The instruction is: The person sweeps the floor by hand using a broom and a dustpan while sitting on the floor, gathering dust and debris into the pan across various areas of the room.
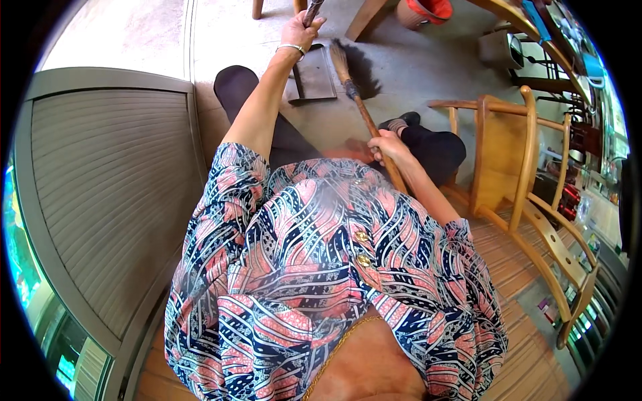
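Observation:
My left hand (298, 34), with a bracelet at the wrist, is wrapped around a dark stick handle (313, 12) near the top of the view. That handle appears to belong to the dustpan (317, 75) lying on the floor just below the hand; the join is hidden. A broom (365, 115) with a wooden stick slants down to the floor. Around its stick my right hand (391, 146) is closed, close to my body. The straw bristles (339, 61) are beside the dustpan's right edge, with a dark shadow-like patch to their right.
A wooden chair (506, 150) stands close on my right. To my left is a ribbed shutter panel (110, 200) in a metal frame. Ahead are a wooden table leg (368, 20) and a bin with a red liner (426, 14). A cluttered wooden table (551, 47) is at upper right.

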A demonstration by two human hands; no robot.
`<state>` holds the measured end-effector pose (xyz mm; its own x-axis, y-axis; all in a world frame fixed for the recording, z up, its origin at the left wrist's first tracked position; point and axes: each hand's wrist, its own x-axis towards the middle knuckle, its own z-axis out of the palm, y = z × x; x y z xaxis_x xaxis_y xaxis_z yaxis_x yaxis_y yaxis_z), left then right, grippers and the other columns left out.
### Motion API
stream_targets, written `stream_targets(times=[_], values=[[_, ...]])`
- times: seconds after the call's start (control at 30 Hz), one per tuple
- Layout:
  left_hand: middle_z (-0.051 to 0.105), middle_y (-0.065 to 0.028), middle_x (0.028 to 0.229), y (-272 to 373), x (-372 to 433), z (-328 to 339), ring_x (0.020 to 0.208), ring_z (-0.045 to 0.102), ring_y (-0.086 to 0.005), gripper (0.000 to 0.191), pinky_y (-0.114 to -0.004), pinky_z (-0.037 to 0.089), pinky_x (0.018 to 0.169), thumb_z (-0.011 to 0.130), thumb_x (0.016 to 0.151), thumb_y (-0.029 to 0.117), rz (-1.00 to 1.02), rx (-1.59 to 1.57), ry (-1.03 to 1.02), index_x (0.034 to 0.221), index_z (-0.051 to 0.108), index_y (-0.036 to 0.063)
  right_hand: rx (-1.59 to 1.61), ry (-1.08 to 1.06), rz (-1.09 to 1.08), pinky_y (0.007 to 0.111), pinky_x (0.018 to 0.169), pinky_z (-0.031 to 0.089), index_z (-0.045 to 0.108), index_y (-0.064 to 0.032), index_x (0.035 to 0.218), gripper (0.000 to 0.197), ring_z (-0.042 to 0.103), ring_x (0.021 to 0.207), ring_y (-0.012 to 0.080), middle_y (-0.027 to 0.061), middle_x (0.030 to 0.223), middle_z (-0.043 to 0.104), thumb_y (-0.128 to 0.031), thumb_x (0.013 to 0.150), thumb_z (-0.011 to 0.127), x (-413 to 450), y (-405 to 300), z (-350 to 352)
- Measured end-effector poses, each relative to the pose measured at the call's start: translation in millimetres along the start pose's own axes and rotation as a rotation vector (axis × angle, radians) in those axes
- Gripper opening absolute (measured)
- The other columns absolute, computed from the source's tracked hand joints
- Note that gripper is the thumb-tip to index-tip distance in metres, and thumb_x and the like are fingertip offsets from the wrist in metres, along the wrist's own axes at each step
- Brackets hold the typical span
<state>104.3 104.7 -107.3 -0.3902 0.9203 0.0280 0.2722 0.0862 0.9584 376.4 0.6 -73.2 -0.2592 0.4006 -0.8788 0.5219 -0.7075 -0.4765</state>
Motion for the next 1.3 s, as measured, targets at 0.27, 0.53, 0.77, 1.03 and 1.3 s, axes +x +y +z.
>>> stream_targets(times=[0.27, 0.53, 0.77, 1.03, 1.3], values=[[0.049, 0.0020, 0.054, -16, 9, -7, 0.051, 0.048, -0.0054, 0.020, -0.021, 0.039, 0.048, 0.058, 0.072, 0.020, 0.002, -0.108, 0.048, 0.085, 0.055, 0.0043, 0.133, -0.168, -0.108, 0.022, 0.032, 0.028, 0.040, -0.0046, 0.073, 0.011, 0.037, 0.037, 0.0078, 0.0017, 0.053, 0.041, -0.007, 0.066, 0.048, 14, 0, 28], [0.046, 0.0002, 0.052, -15, -4, -6, 0.047, 0.044, -0.0067, 0.019, -0.021, 0.039, 0.049, 0.056, 0.072, 0.017, 0.030, -0.155, 0.083, 0.085, 0.053, 0.0040, 0.179, -0.193, -0.203, 0.019, 0.035, 0.028, 0.044, -0.0006, 0.082, 0.017, 0.038, 0.037, 0.0073, 0.0029, 0.055, 0.043, -0.005, 0.066, 0.048, -54, 7, 9], [0.058, -0.0056, 0.063, -25, 2, -28, 0.057, 0.054, -0.0090, 0.022, -0.022, 0.042, 0.052, 0.061, 0.068, 0.020, 0.032, 0.018, -0.069, 0.081, 0.057, 0.0019, -0.002, -0.002, -0.192, 0.018, 0.032, 0.029, 0.038, 0.0015, 0.108, 0.044, 0.037, 0.036, 0.0069, 0.0020, 0.055, 0.043, -0.004, 0.066, 0.048, -108, -1, -24], [0.058, -0.0065, 0.066, -8, 1, -95, 0.063, 0.056, -0.0114, 0.024, -0.023, 0.044, 0.059, 0.062, 0.068, 0.020, -0.039, 0.112, -0.021, 0.081, 0.058, 0.0009, -0.195, 0.250, -0.111, 0.021, 0.033, 0.033, 0.042, -0.0025, 0.071, 0.011, 0.040, 0.035, 0.0093, 0.0016, 0.053, 0.042, -0.004, 0.063, 0.049, -76, 1, -85], [0.059, -0.0061, 0.067, -23, 1, -103, 0.066, 0.056, -0.0107, 0.028, -0.023, 0.045, 0.061, 0.061, 0.069, 0.026, -0.051, 0.157, -0.037, 0.087, 0.058, 0.0046, -0.194, 0.132, -0.061, 0.021, 0.033, 0.033, 0.043, -0.0019, 0.067, 0.008, 0.041, 0.036, 0.0105, 0.0025, 0.050, 0.043, -0.004, 0.063, 0.049, 4, 14, -55]])
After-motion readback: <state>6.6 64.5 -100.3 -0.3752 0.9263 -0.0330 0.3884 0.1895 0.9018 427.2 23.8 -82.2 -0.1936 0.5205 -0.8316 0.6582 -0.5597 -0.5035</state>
